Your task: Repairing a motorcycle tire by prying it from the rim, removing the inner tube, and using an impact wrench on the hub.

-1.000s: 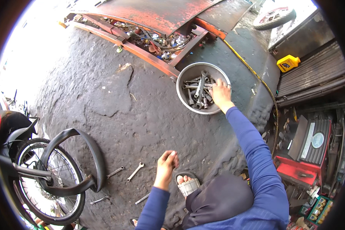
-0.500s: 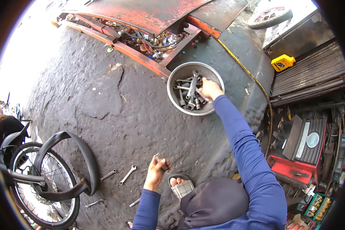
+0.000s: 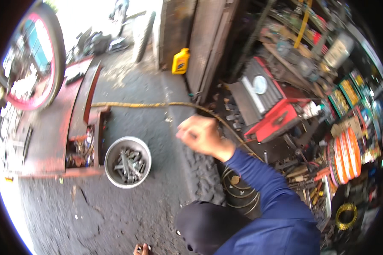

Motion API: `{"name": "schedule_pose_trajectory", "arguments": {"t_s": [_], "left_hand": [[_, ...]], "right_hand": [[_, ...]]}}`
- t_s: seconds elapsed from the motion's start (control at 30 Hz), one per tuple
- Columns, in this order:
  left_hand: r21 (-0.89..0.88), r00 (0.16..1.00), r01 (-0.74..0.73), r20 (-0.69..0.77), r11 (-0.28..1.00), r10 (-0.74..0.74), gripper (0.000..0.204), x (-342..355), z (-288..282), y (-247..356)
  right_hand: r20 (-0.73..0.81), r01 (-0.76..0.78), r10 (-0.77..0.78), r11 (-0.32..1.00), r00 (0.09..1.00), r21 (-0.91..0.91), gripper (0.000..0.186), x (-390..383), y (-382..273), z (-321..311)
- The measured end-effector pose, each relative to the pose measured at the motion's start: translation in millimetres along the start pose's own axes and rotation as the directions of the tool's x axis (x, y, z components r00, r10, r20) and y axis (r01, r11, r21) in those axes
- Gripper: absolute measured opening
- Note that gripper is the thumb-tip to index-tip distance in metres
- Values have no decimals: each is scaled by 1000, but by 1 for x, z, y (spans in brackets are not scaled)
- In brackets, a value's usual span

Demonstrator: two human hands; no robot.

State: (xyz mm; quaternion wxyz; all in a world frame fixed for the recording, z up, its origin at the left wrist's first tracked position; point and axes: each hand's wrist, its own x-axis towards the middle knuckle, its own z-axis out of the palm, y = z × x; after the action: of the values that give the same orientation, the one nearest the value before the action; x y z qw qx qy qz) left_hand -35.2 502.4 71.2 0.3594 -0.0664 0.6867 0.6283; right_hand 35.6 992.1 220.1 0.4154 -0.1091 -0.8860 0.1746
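Note:
My right hand is raised over the kerb-like edge of the floor, right of the metal bowl. Its fingers are curled together and smeared by motion; what they hold, if anything, I cannot make out. The round grey bowl stands on the dark floor, with several wrenches and sockets heaped inside. Only the fingertips of my left hand show at the bottom edge, closed round a small metal piece. The rest of that hand is out of view.
A red toolbox stands beyond my right hand, near a yellow bottle. A yellow hose crosses the floor. The red metal platform lies left, a wheel above it. Cluttered shelves and an orange-white roll fill the right.
The view has swung right, toward the toolbox and shelves. My right hand has come out of the bowl and moved right of it. My left hand has nearly left the picture.

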Motion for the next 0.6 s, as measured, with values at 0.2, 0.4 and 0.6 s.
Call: {"name": "schedule_pose_trajectory", "arguments": {"t_s": [0.2, 0.4, 0.6], "left_hand": [[333, 985, -30, -153, 942, 85, 32, -25, -9, -1], [501, 954, -179, -123, 847, 275, 32, -8, -19, 35], [433, 955, -133, -184, 891, 232, 35, 16, -19, 42]], "right_hand": [[-480, -480, -21, -64, 877, -875, 59, 49, 119, -385], [-507, -366, 784, -382, 358, -849, 95, 74, 141, -443], [-335, -446, 636, 16, 695, -895, 103, 113, 204, -408]]}}
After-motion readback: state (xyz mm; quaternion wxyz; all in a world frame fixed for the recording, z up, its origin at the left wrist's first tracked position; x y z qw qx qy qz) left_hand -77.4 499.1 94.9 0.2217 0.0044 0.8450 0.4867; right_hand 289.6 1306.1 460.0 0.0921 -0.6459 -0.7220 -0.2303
